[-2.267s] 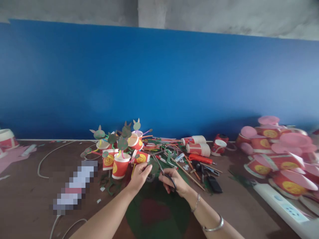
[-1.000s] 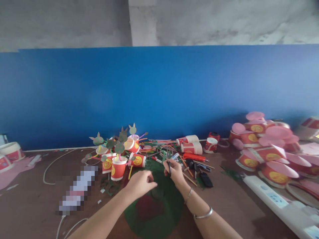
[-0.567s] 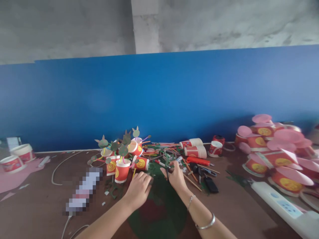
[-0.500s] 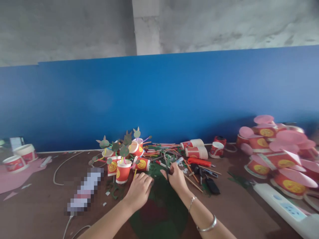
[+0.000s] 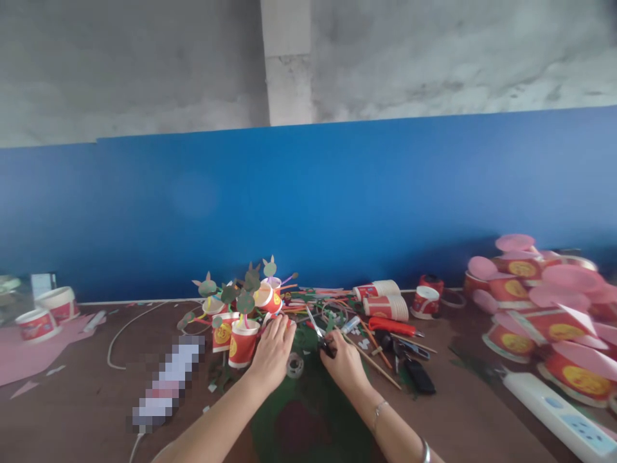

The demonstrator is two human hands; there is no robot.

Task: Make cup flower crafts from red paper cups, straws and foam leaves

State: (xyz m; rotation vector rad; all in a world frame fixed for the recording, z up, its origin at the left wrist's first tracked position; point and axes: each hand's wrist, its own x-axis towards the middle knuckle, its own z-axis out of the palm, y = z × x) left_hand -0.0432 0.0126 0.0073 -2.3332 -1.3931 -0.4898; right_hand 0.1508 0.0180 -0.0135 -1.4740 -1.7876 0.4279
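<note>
My right hand is closed round the black handles of a pair of scissors, whose blades point up and left. Over a red paper cup lying on its side, my left hand reaches out with its fingers extended, covering most of the cup. A roll of clear tape lies beside the left hand. Just left of that hand stands a red cup with a green paper figure on top. Dark green paper spreads between my forearms.
Stacked cups, an orange cutter and sticks lie right of centre. Pink-topped cups and a white power strip stand far right. At far left, cups rest on pink paper. A blue partition rises behind.
My left hand has moved forward onto the lying cup and its fingers have stretched out. The tape roll now shows. The scissors have turned leftward in my right hand, and the view has tilted slightly up.
</note>
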